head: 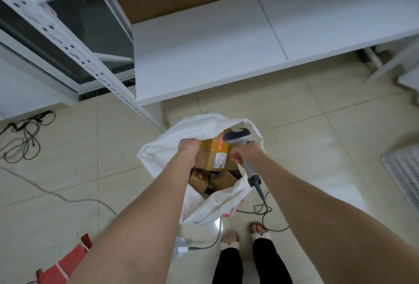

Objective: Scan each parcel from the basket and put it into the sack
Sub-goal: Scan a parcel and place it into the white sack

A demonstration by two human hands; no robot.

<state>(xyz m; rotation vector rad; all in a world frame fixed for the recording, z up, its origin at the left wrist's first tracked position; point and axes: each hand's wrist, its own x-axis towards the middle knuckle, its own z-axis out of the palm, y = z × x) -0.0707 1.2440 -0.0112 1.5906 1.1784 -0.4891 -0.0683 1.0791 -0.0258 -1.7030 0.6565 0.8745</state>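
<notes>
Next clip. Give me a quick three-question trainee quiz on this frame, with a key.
1. True or false: the sack is empty.
2. Which hand holds the scanner: A left, B right?
3. Fill in: the left hand grips a brown ____ over the sack.
Key: 1 false, boxes lie inside; 2 B, the right hand; 3 parcel.

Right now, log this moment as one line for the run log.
left hand: grips parcel at mouth of sack | right hand: holds scanner | inside: more boxes
</notes>
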